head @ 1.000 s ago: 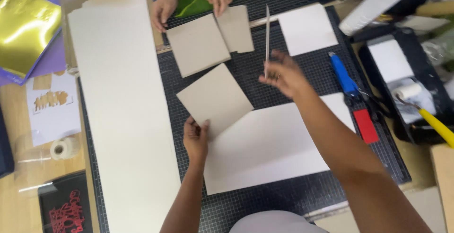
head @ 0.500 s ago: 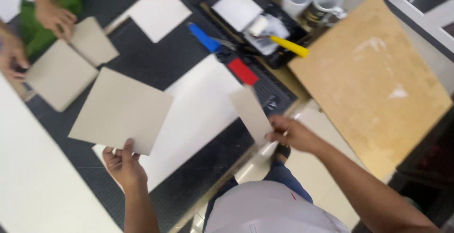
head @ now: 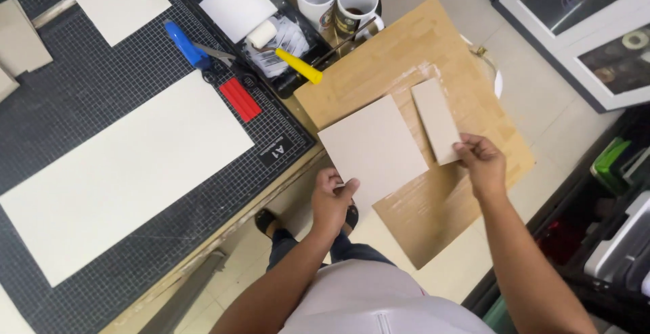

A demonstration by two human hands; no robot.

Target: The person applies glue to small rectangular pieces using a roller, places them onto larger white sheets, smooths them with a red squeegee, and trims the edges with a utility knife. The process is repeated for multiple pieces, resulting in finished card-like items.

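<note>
Since the earlier frame, both grey cards have come off the cutting mat (head: 101, 90) and now sit over the brown board (head: 433, 56) beside the counter. The left hand (head: 333, 202) pinches the square card (head: 372, 151) at its lower corner; the right hand (head: 482, 164) grips the narrow strip (head: 435, 118) by its end. The strip's lower end is hidden under the fingers. Both pieces look plain, pale grey, flat and clean-edged, lying just beside each other.
</note>
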